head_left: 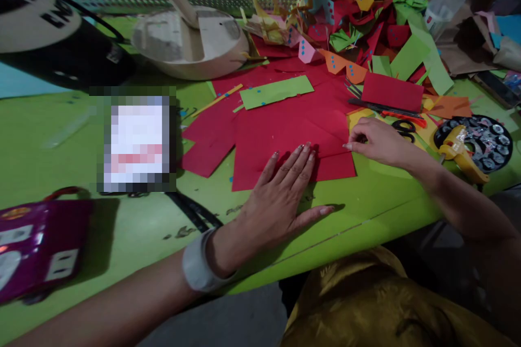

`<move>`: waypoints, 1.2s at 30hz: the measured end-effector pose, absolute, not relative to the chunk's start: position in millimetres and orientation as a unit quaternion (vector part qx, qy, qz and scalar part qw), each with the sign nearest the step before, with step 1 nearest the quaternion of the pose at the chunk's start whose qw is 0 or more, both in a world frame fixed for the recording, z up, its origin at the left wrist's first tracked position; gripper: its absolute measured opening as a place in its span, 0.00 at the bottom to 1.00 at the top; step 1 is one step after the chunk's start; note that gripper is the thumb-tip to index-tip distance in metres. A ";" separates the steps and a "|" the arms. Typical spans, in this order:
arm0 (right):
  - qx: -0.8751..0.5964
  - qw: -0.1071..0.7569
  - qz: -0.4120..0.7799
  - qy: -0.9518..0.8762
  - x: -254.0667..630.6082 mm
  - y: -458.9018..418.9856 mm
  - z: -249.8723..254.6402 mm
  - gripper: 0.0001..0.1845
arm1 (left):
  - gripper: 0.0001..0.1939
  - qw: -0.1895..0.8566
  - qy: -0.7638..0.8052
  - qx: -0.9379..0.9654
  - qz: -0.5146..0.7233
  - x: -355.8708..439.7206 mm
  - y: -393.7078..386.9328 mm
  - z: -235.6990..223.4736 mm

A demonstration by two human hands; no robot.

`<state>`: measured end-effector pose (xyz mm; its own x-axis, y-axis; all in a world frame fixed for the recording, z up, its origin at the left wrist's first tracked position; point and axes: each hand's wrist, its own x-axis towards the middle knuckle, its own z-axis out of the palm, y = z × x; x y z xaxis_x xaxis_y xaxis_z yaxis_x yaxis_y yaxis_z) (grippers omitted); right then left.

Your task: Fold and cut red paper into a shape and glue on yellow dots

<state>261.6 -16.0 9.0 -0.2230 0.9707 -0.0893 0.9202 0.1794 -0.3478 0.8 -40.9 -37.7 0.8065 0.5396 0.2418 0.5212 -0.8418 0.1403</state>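
Observation:
A large sheet of red paper lies on the green table, with a crease or overlapping edge near its lower right. My left hand rests flat on its lower part, fingers stretched out and the thumb off to the side. At the sheet's right edge, my right hand is closed, thumb and finger pinched on the paper's edge. A light green paper strip lies across the top of the red sheet. Black-handled scissors lie just beyond my right hand, near a smaller red paper piece.
A heap of coloured paper cuttings fills the back right. A round pale bowl stands behind the red paper. On the left are a blurred-out screen and a purple box. A round black tray lies far right, touched by a yellow tool.

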 end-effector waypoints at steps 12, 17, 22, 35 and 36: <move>-0.606 0.085 0.177 -0.771 266.6 -15.3 10.9 0.10 | 0.49 0.065 0.282 0.952 0.104 3.2 -39.2 -28.2; -0.604 0.085 0.177 -0.773 269.6 -13.5 11.4 0.12 | 0.48 0.073 0.285 0.953 0.079 3.6 -38.2 -23.2; -0.618 0.067 0.176 -0.763 270.9 -12.4 13.7 0.11 | 0.48 0.073 0.287 0.951 0.096 4.0 -38.0 -25.9; -0.661 0.112 0.019 -0.742 263.8 -31.6 43.1 0.12 | 0.47 0.066 0.277 0.948 0.145 3.6 -36.0 -36.6; -0.634 0.135 0.011 -0.761 254.6 -35.5 41.7 0.16 | 0.47 0.063 0.275 0.949 0.142 3.3 -35.7 -36.9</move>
